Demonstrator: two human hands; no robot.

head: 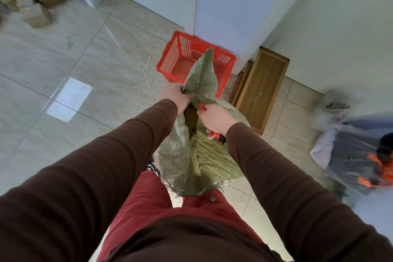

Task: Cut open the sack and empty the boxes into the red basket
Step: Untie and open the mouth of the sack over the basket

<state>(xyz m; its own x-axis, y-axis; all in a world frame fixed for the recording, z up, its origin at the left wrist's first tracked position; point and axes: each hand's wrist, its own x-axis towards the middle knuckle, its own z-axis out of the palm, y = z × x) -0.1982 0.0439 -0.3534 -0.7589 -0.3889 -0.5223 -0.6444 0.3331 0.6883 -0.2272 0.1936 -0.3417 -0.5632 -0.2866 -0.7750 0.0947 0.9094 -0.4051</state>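
1. Left hand point(176, 93) is gripping a bunched flap of the green woven plastic sack point(191, 155), fingers clamped on the cloth.
2. Right hand point(217, 120) is curling round a red-handled cutter point(220, 137) beside the slit.
3. Red plastic mesh basket point(180, 57) is sitting just beyond the sack.
4. Risk: blade slipping toward the left fingers, or boxes spilling beside the basket.
5. Blade and sack contents are hidden.

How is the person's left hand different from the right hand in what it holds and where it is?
The left hand grips only the bunched green woven sack, while the right hand holds a red-handled cutter. The left hand is farther from the body, nearer the red plastic basket; the right sits closer. Both meet at the sack's opening.
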